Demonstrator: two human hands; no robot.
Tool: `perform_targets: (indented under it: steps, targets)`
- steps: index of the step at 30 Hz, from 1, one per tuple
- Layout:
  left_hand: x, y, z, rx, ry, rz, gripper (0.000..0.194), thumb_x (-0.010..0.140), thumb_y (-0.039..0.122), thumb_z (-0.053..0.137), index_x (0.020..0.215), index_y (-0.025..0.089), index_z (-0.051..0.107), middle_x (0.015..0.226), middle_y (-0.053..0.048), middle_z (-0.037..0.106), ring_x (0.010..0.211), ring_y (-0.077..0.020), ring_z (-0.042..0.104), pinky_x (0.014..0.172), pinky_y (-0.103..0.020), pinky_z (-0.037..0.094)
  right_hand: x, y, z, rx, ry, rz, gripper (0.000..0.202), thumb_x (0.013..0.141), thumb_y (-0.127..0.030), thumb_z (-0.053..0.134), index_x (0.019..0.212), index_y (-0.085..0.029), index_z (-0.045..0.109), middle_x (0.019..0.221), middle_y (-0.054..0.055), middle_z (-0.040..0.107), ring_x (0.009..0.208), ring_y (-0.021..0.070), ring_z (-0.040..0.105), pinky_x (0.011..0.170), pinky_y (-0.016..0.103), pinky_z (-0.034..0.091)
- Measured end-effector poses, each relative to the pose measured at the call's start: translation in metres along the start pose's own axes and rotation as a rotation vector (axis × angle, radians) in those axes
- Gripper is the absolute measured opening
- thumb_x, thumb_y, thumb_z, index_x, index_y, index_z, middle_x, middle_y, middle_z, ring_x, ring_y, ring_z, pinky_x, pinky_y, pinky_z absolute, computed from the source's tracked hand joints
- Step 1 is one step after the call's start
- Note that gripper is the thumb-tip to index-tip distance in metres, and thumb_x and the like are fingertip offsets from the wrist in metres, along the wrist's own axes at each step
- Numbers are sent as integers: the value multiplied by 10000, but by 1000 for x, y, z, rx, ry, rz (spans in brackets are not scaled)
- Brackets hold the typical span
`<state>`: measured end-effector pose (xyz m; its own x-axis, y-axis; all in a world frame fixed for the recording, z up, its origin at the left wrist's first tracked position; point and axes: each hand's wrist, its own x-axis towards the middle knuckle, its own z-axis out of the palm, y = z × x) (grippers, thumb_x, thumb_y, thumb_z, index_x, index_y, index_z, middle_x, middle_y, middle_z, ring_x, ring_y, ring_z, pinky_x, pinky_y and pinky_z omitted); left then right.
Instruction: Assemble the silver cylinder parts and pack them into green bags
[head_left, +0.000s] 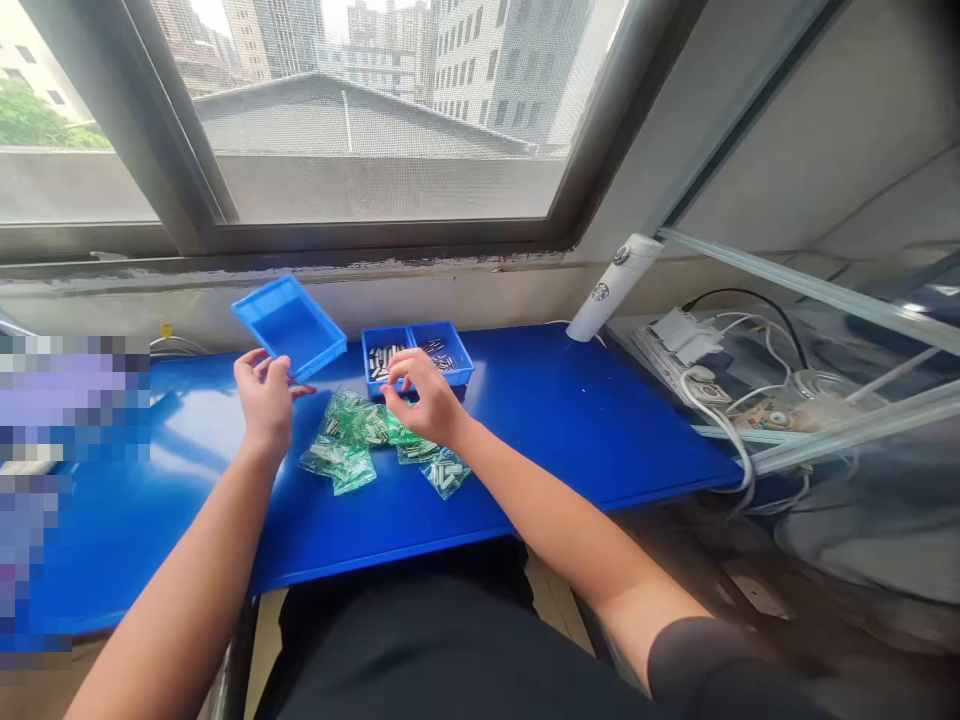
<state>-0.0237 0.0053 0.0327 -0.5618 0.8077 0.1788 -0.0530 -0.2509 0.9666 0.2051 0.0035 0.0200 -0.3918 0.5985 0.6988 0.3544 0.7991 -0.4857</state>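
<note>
The left hand (266, 402) grips a tilted blue rectangular plastic tray (294, 328). The right hand (426, 400), its grip unclear, curls near a blue 2-compartment plastic bin (459, 378).

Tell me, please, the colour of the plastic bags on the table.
The plastic bags are see-through green, as the head view shows.

Dark, plain-looking top (450, 650); short right sleeve (694, 655), ending above elbow. Left hand (266, 400), right hand (426, 395), both forearms (544, 490) bare. Black cloth (300, 635) below top.
</note>
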Motion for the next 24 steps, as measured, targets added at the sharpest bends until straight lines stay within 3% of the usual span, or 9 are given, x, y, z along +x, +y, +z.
perform_targets:
  steps: [3,6,9,13,19,24]
  targets:
    - [9,-5,-2,55,113,-163,316,781,206,598,1050,222,434,973,-30,502,662,-111,539,499,-262,597,-2,1,1,40,-227,71,149,930,-242,568,1057,-183,620,1081,110,660,1067,225,610,906,403,543]
    - [12,-12,-3,88,98,-151,276,787,159,574,1035,212,465,1013,-43,535,702,-109,573,580,-267,618,-1,-2,-1,7,-412,63,319,891,-228,645,1204,-166,639,1228,128,669,1201,257,585,1063,479,475]
    - [13,-17,-4,157,39,-57,227,806,188,585,1016,204,500,1135,-79,553,815,-139,627,643,-285,631,0,-6,-3,11,-474,112,369,907,-215,627,1273,-171,642,1282,128,669,1233,258,591,1076,477,471]
    - [13,-21,-5,233,15,0,210,844,278,588,1018,204,498,1230,-101,521,822,-154,650,688,-342,647,2,-7,-6,35,-553,191,396,917,-247,627,1304,-163,640,1311,127,666,1229,254,614,1051,434,497]
    - [13,-25,-5,244,-30,-85,200,847,296,614,991,191,522,1205,-113,535,871,-176,665,699,-361,659,2,-4,-6,26,-657,190,385,873,-328,706,1222,-166,691,1201,112,715,1142,266,645,988,434,514]
    - [9,-27,-3,246,-85,-132,177,849,291,625,963,181,546,1212,-124,559,883,-194,692,719,-384,665,6,-4,-15,63,-727,283,602,763,-458,806,1288,-203,658,1199,110,711,1123,272,654,912,395,542]
